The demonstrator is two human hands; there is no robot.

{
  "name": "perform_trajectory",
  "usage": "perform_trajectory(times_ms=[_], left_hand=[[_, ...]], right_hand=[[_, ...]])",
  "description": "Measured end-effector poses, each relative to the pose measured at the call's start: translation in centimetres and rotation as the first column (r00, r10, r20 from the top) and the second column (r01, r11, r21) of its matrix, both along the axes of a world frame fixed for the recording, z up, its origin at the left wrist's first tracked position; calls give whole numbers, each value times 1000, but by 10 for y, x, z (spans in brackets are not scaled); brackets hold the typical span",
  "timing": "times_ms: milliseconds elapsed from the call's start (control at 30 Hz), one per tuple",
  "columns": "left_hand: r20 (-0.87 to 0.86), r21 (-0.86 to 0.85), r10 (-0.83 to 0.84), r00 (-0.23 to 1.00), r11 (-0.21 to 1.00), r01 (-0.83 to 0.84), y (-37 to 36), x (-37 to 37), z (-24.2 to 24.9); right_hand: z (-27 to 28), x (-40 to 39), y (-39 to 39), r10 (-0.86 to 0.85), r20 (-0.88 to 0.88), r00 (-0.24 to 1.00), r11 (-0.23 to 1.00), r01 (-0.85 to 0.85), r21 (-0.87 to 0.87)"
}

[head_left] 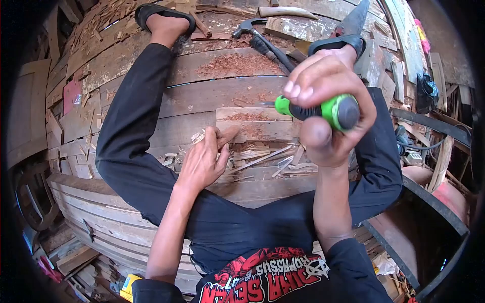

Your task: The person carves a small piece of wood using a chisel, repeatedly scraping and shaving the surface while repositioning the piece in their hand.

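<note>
Raised close to the camera, my right hand [333, 101] is closed around the green and black handle of a screwdriver [331, 112]. Its thin metal shaft [263, 104] points left and is partly blurred. My left hand [202, 156] is low between my legs, its fingers closed on a small brown piece of wood [230, 134]. Pale curled shavings [198, 136] lie against the knuckles. Just beyond, a flat wooden board [252, 113] carries reddish wood crumbs.
A claw hammer [246, 28] lies on the plank floor [202, 96] among wood chips, near a handsaw [351, 20]. Wood splinters [262, 159] are piled between my legs. A dark metal frame [429, 202] stands at right. Stacked planks [111, 212] are at left.
</note>
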State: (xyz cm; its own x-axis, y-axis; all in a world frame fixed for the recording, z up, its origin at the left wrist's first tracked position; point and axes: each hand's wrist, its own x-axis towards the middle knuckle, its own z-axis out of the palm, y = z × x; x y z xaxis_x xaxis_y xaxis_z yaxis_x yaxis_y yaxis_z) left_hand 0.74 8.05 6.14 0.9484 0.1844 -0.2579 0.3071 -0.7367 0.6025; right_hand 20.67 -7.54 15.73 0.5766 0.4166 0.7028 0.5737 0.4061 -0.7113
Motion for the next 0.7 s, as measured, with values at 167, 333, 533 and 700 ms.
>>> perform_trajectory(times_ms=[167,333,533,700], left_hand=[[31,-18,53,998,998,-53,-1,7,0],[82,-23,61,995,998,-60,1,6,-10],[-76,10,66,995,998,-66,-9,10,1],[1,11,52,999,999,-52,-9,9,-3]], right_hand=[[-23,-22,21,103,-659,746,993,-42,107],[-23,-35,19,-111,-556,824,992,124,-14],[-6,-40,16,16,-383,924,992,34,124],[-95,-64,29,-172,-324,930,980,128,-153]])
